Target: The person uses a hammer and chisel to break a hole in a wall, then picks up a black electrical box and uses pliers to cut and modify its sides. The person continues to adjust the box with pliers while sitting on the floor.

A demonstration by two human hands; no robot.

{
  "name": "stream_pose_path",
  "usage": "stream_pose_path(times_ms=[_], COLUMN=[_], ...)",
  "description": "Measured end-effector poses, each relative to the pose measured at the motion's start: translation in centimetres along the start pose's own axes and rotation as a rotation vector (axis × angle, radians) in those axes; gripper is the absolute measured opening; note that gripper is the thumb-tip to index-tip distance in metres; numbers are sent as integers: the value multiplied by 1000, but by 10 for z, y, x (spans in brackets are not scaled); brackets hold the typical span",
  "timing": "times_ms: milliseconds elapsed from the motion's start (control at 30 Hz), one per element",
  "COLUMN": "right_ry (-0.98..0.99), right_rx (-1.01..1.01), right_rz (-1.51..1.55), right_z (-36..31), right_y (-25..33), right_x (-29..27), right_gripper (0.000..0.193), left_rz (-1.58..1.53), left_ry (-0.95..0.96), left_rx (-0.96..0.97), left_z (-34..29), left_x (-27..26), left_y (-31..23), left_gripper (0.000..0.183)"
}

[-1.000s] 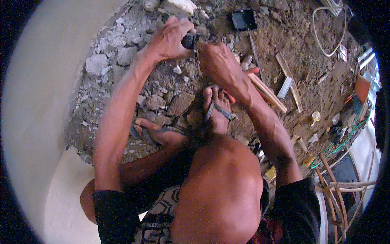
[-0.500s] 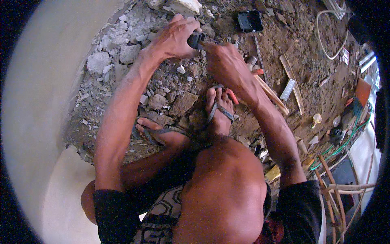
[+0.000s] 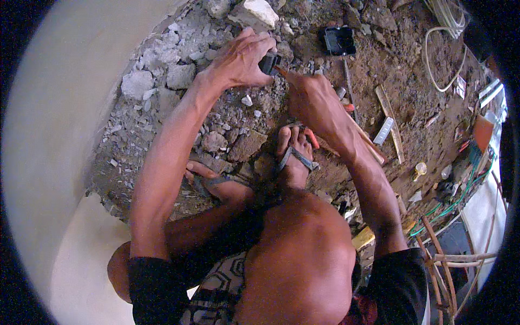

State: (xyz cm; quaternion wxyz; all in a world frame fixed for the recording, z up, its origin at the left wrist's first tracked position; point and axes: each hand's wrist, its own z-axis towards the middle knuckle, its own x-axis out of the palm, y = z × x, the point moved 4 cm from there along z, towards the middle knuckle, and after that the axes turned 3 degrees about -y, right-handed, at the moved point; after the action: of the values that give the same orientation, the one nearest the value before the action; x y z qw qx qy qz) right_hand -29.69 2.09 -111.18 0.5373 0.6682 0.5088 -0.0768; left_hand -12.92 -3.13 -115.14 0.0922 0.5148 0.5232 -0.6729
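Observation:
My left hand [image 3: 238,59] is closed round a small black plastic box [image 3: 269,63], held just above the rubble by its sides. Close beside it on the right, my right hand [image 3: 313,95] has its fingers curled. A thin orange-brown tip shows between that hand and the box, and I cannot tell whether it is a finger or a held thing. On the soil farther off lies a larger open black box [image 3: 339,42], its hollow side up. A red-orange handle [image 3: 311,138] lies against my right sandal [image 3: 298,157].
Broken concrete and stones [image 3: 137,85] lie along the pale wall [image 3: 70,108] at left. To the right are wooden strips [image 3: 390,119], a grey-white flat piece [image 3: 384,131], a coiled pale cable [image 3: 445,59], green wire [image 3: 460,195] and a bundle of sticks [image 3: 439,260].
The whole view has shifted slightly, so the ground and hands appear lower and farther right. Both hands stay close together, with the small black box still in the left.

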Motion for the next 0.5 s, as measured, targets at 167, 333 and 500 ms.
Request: stream_pose_path(times_ms=[167, 333, 500], right_ry=[-50, -29, -49], right_rx=[-33, -58, 32], right_rz=[-48, -117, -11], right_z=[3, 15, -6], right_y=[13, 5, 8], right_x=[5, 11, -1], right_gripper=[20, 33, 16], left_rz=[6, -16, -17], left_ry=[2, 5, -7], left_rx=[-23, 53, 7], left_z=[-3, 5, -3], left_x=[0, 1, -2], left_y=[1, 1, 3], left_gripper=[53, 55, 51])
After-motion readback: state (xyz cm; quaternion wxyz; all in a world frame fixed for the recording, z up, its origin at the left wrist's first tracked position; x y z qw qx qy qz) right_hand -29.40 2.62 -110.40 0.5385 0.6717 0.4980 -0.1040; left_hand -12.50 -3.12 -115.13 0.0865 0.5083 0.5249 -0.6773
